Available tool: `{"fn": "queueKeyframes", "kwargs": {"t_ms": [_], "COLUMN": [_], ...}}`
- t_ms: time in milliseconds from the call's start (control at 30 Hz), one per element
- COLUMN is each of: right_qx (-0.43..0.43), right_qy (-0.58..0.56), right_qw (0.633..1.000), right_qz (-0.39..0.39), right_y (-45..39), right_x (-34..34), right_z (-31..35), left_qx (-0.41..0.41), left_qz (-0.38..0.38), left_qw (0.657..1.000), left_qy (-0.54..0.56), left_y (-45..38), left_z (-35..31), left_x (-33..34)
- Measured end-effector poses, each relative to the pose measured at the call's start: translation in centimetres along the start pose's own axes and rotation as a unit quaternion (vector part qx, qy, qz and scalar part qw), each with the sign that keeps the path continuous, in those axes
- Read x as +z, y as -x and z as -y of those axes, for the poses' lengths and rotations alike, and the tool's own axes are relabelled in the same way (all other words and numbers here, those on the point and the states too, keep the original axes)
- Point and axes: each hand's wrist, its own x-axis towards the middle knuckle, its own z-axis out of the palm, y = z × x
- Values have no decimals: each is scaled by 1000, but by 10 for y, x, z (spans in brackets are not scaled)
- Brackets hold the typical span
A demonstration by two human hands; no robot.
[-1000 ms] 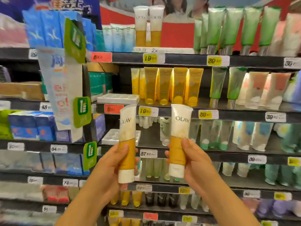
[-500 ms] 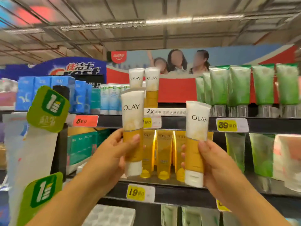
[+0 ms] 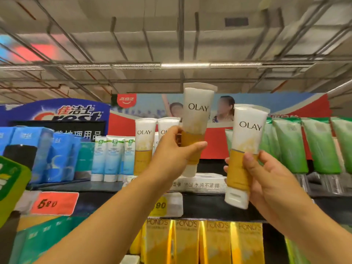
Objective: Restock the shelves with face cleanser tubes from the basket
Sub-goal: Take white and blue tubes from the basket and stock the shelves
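Both arms reach up and forward toward the top shelf (image 3: 106, 184). The left hand (image 3: 171, 155) is raised higher, with its fingers and thumb wrapped around the yellow lower half of a white-and-yellow cleanser tube (image 3: 197, 119). That tube stands cap-down and leans slightly to the right, its crimped end rising above the shelf's backing poster (image 3: 148, 105). The right hand (image 3: 266, 180) sits lower and to the right, thumb across the front of a second cleanser tube (image 3: 245, 141), fingers curled behind it. This one is also cap-down and tilted, its white cap hanging in front of the shelf edge.

On the top shelf, just behind the left hand, two matching tubes (image 3: 144, 143) stand upright side by side. To their left stand small blue-and-white tubes (image 3: 112, 157), then blue boxes (image 3: 38, 153). To the right a row of green tubes (image 3: 304, 145) fills the shelf. On the shelf below, yellow tubes (image 3: 202, 242) stand in a tight row. An orange price tag (image 3: 54, 203) and a yellow price tag (image 3: 162, 205) are fixed to the shelf edge.
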Motion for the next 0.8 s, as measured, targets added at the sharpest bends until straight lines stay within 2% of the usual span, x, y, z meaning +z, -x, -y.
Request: {"fn": "queueKeyframes", "kwargs": {"t_ms": [300, 567, 800], "right_qx": [-46, -101, -147], "right_qy": [77, 117, 185], "right_qw": [996, 988, 970], "right_qz": [-18, -24, -53], "right_y": [-9, -25, -58], "right_x": [-4, 8, 20], "right_z": [7, 8, -1], "left_qx": [8, 8, -30], "left_qz": [-25, -19, -17], "left_qw": [994, 990, 989], "left_qy": [-108, -139, -147], "left_y": [-21, -27, -28], "left_z": [32, 35, 38], "left_x": [15, 18, 20]}}
